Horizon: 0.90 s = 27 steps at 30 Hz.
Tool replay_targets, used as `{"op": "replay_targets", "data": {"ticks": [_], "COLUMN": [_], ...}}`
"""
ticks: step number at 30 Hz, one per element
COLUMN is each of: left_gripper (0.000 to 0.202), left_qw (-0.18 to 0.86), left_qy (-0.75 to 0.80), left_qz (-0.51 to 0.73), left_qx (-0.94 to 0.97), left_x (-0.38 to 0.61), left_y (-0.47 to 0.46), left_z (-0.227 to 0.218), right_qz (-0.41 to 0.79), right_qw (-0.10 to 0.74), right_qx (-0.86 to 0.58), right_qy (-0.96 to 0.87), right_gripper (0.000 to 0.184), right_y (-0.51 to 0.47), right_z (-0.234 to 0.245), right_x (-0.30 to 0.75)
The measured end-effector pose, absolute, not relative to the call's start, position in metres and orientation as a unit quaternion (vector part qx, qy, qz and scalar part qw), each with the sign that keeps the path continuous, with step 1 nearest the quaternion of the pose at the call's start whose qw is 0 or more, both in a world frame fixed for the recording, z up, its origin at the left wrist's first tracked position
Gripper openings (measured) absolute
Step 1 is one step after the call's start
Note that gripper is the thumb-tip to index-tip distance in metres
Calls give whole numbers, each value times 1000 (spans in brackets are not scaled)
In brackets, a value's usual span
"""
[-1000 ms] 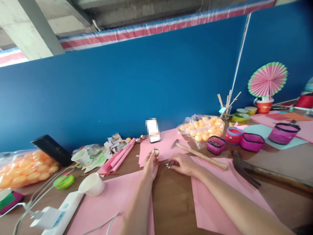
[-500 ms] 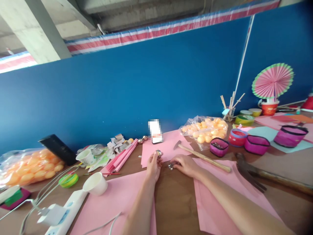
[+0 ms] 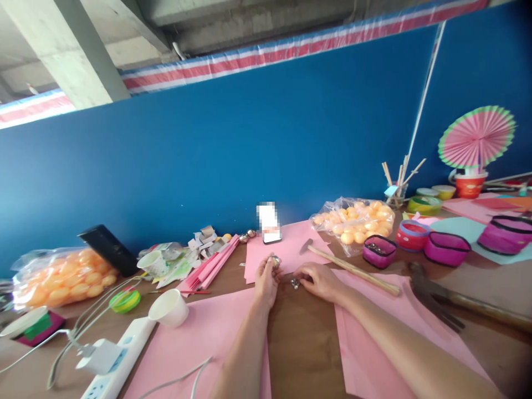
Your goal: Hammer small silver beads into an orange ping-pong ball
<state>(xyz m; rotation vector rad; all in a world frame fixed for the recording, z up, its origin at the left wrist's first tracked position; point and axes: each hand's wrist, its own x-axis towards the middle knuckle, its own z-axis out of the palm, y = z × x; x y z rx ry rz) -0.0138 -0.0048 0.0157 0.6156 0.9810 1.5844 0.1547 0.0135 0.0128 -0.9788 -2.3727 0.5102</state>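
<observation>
My left hand (image 3: 268, 280) is closed around a small, shiny, round metal piece (image 3: 275, 260), held up at the fingertips over the edge of a pink sheet. To its right, low over the brown table, my right hand (image 3: 319, 281) has its fingers curled together. Its fingertips touch or nearly touch a little pile of shiny metal pieces (image 3: 295, 284); whether they pinch one is too small to see. Behind the hands lies a small hammer (image 3: 353, 269) with a wooden handle.
A phone (image 3: 272, 240) stands at the back beside two shiny balls (image 3: 247, 236). Bags of orange balls (image 3: 353, 219) lie on both sides. A white cup (image 3: 169, 308) and power strip (image 3: 120, 360) are left; a claw hammer (image 3: 465, 299) and purple containers (image 3: 446, 248) are right.
The whole scene has shifted slightly to the right in view. Both hands keep nearly the same pose, the left holding its metal piece and the right beside the little pile.
</observation>
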Motion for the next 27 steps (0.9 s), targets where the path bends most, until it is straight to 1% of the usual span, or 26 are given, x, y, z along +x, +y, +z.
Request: {"op": "replay_targets", "data": {"ticks": [5,8,13,19,27], "left_gripper": [39,40,39,41,39], "left_qw": [545,540,544,544,539], "left_qy": [436,444,439,431,438], "left_qz": [660,657,658,654,663], "left_qx": [277,281,282,300,281], "left_x": [-13,-12,-14,-14,-13], "left_y": [-4,-3,-3,-4,-3], "left_z": [15,13,11,11,13], "right_qz": [180,168,161,177,177], "right_qw": [241,250,268,266,266], "right_qx": [-371,-368,-382,-366,-360], "right_qy": [-879,-880,-870,-874,-877], "right_gripper": [19,15,16,10,10], "right_y": [12,11,13,12,13], "right_z": [16,16,15,17,19], "right_x": [154,155,156,156,156]}}
